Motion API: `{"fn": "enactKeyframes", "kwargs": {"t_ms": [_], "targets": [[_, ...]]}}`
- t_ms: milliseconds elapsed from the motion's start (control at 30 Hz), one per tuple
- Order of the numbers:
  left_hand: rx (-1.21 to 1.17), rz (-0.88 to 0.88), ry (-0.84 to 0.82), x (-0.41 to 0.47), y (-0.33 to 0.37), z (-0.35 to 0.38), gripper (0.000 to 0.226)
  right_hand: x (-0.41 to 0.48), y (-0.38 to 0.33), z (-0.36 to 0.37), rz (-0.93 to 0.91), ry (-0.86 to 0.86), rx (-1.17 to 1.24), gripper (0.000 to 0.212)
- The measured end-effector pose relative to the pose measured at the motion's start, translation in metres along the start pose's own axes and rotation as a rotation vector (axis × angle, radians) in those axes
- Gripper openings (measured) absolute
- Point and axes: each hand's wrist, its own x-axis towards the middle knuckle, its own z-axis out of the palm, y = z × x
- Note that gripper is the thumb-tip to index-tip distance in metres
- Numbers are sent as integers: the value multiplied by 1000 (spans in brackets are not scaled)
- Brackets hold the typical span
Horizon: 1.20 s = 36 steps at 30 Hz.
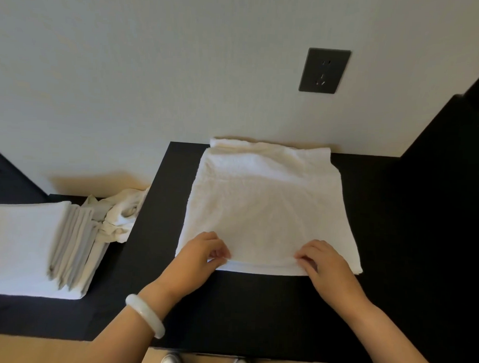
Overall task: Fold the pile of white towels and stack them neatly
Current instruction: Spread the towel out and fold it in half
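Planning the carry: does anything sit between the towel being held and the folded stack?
Nothing visible does. Bare black table lies between the towel and the stack; the crumpled towels sit beside the stack's far corner, near the wall.

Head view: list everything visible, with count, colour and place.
Towel: one, white, spread on the table's middle.
Folded stack: one, white, lower surface at left.
Crumpled pile: one, white, behind the stack.
Table: one, black, against the wall.
Socket: one, dark grey, wall above the towel.
Shoes: two, white, bottom edge.
Bracelet: one, white, left wrist.
Left hand: pinches the towel's near edge.
Right hand: pinches the same edge.
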Motion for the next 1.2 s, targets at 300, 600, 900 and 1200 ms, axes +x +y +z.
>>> {"fn": "enactKeyframes", "kwargs": {"t_ms": [300,600,900,1200], "targets": [[-56,32,48,-7,2,-6,18,-7,1,-3,-80,-78,-110,22],[-269,11,74,-12,4,-11,17,-20,10,-7,-168,187,-22,13],[-26,54,-121,-21,-9,2,24,-31,27,1,-194,-57,-122,14],[37,97,-194,-19,-3,-1,17,-29,25,-6,-146,-181,-79,22]]}}
